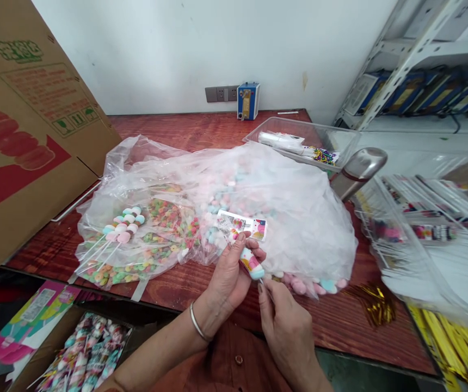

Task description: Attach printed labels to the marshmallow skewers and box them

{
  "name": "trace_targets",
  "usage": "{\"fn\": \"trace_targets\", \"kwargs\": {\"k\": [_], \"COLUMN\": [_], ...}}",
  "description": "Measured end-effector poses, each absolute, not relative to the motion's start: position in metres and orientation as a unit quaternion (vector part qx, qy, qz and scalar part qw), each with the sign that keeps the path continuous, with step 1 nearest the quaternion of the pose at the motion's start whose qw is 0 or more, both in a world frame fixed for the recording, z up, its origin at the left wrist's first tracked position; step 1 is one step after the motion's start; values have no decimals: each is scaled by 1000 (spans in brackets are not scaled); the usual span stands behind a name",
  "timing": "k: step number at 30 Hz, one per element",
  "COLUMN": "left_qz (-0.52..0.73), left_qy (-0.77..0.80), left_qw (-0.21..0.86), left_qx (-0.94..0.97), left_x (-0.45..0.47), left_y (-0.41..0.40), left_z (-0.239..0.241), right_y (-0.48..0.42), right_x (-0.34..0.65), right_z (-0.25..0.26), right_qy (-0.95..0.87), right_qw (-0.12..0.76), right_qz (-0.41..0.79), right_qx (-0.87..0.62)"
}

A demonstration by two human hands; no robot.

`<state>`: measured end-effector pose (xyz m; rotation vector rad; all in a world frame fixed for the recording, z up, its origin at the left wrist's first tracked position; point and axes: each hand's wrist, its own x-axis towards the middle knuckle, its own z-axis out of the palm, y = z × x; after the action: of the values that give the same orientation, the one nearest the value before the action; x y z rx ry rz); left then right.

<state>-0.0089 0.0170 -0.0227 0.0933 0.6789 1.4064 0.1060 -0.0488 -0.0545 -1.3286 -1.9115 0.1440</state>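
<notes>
My left hand [229,274] is closed around a marshmallow candy skewer [251,264] inside a small clear wrapper with a printed label [242,224] at its top. My right hand [285,321] pinches the skewer's lower end, fingers pressed together just below the candy. Both hands work at the near edge of the red wooden table [201,130], right in front of a big clear plastic bag [299,212] full of pastel marshmallows. To the left lies another clear bag [136,234] with finished skewers and colourful candy pieces.
A large cardboard box [25,136] leans at the left. A clear tray [311,142] and a metal cylinder [358,169] sit at the back right. Clear bins with white sticks [442,218], gold twist ties [373,307], and a lower box of wrapped candies [87,354] surround me.
</notes>
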Motion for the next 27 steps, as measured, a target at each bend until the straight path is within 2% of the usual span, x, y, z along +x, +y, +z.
{"fn": "trace_targets", "kwargs": {"k": [2,4,10,15,21,27], "left_qz": [630,628,592,608,565,551], "left_qy": [297,297,299,304,316,352], "left_qw": [715,716,746,730,754,741], "left_qx": [56,70,54,67,110,156], "left_x": [-7,0,12,5,15,19], "left_y": [15,10,0,3,-8,-16], "left_z": [-23,-25,-27,-26,-27,-30], "right_y": [-49,-47,-39,-47,-40,-36], "right_x": [105,103,100,106,100,98], "right_z": [-57,-57,-48,-48,-53,-57], "right_qy": [-774,-780,-730,-714,-636,-578], "right_qw": [379,372,365,339,434,452], "right_qz": [-24,-26,82,221,287,378], "right_qx": [-506,-503,-572,-571,-570,-565]}}
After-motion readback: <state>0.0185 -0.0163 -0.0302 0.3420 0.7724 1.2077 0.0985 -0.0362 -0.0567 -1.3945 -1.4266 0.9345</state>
